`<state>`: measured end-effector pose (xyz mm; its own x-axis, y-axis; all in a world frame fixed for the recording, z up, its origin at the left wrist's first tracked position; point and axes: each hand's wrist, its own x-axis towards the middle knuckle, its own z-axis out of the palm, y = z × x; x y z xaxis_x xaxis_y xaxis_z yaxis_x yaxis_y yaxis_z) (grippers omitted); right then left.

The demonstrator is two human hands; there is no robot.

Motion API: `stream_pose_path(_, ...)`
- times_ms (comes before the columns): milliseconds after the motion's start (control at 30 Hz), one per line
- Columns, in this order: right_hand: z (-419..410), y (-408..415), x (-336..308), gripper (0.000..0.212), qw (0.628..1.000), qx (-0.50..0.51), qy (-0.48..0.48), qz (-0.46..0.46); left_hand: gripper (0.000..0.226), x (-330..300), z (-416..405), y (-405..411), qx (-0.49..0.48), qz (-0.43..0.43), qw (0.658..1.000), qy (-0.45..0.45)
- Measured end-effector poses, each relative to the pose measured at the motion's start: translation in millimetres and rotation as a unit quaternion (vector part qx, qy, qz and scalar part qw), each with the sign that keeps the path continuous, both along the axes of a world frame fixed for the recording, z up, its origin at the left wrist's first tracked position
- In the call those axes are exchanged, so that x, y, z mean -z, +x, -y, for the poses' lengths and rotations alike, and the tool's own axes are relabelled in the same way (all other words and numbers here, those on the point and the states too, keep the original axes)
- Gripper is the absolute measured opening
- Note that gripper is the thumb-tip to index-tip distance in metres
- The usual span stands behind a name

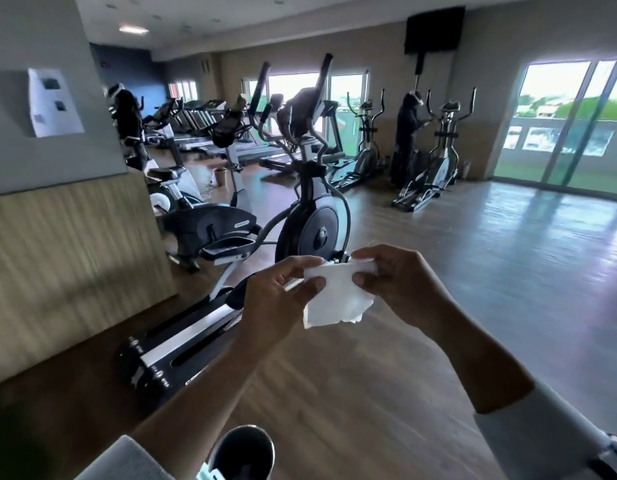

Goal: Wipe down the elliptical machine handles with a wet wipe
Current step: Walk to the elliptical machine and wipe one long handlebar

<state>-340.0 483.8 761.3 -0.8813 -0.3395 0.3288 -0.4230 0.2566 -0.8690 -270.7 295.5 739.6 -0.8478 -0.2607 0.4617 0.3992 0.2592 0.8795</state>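
Gym floor [438, 271]: left hand [276, 292] and right hand [400, 282] pinch one wet wipe [334, 296].

A wipe [338, 294] is held between the left hand [276, 299] and the right hand [400, 285], in front of the elliptical [300, 188], which stands on the floor [473, 271]. Its handles [322, 77] rise behind the hands. A wall [58, 237] lies to the left of it. An exercise bike [210, 223] is placed behind it, to the left. Two more ellipticals [435, 150] are set farther back on the right, near the windows [570, 126].
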Motion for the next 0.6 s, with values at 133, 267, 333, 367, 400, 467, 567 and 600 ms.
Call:
stream_pose_path(133,-35,-41,-13,0.034,0.999,0.023,0.013,-0.031,0.030,-13,-36,-47,0.019,0.006,0.999,0.045)
stream_pose_path(267,-66,-77,-18,0.034,0.998,0.039,0.030,-0.046,0.039,-24,-67,-88,0.025,-0.009,0.999,0.027)
stream_pose_path(333,-79,-96,-20,0.038,0.998,0.036,0.033,-0.047,0.040,-29,-79,-107,0.028,-0.007,0.999,0.024)
stream_pose_path(367,-85,-105,-21,0.039,0.998,0.032,0.030,-0.046,0.038,-31,-84,-116,0.029,-0.010,0.999,0.025)
stream_pose_path(400,-90,-114,-22,0.041,0.998,0.027,0.028,-0.048,0.036,-33,-87,-125,0.029,-0.012,0.999,0.028)
stream_pose_path(467,-97,-131,-24,0.044,0.997,0.025,0.029,-0.062,0.032,-35,-93,-144,0.025,-0.016,0.999,0.039)
stream_pose_path(567,-103,-158,-23,0.049,0.993,0.061,0.039,-0.096,0.036,-36,-101,-178,0.012,-0.024,0.999,0.025)
stream_pose_path(600,-104,-170,-21,0.049,0.991,0.081,0.037,-0.104,0.038,-36,-104,-190,0.012,-0.026,0.999,0.017)
